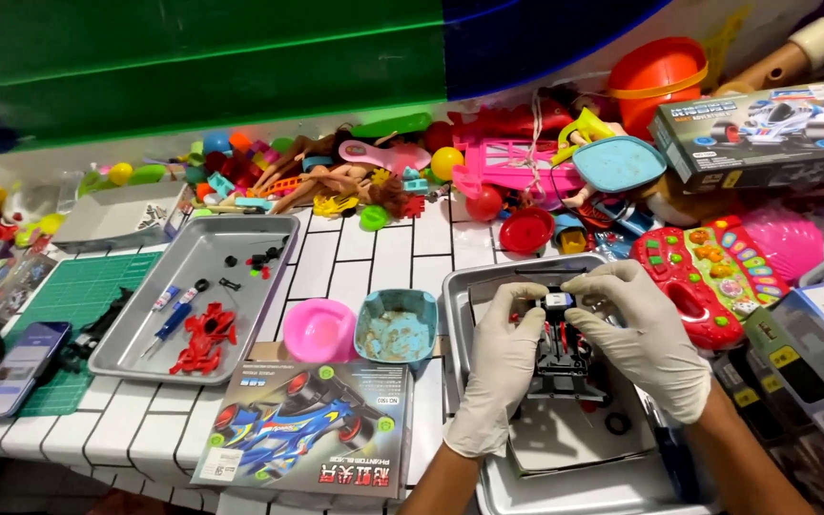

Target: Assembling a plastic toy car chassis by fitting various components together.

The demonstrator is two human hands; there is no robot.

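The black toy car chassis (562,355) sits between two gloved hands over a metal tray (460,286) at the right of the white tiled counter (374,253). The left hand (500,367), in a pale glove, grips the chassis along its left side, fingers curled up around it and the thumb reaching toward a small white and dark part (557,300) at the top end. The right hand (646,334), gloved the same way, closes over the right side of the chassis, its forefinger and thumb pinching near that same small part. Both hands are therefore narrow, closed on the chassis. Beneath the chassis lies a sheet of grey paper (565,439), and a small black ring (618,423) rests on it just beside the right wrist.

To the left, a second metal tray (126,353) holds a red plastic parts frame (204,339), a blue-handled screwdriver (166,326) and a few small black pieces. Between the trays stand a pink bowl (319,331) and a light blue bowl (396,327). A flat box with a blue racing car picture (302,429) lies at the counter's near edge. A phone (19,367) rests on a green cutting mat (78,291) at far left. Behind, a heap of coloured toys fills the back of the counter, with a red toy keyboard (708,281) near the right hand.
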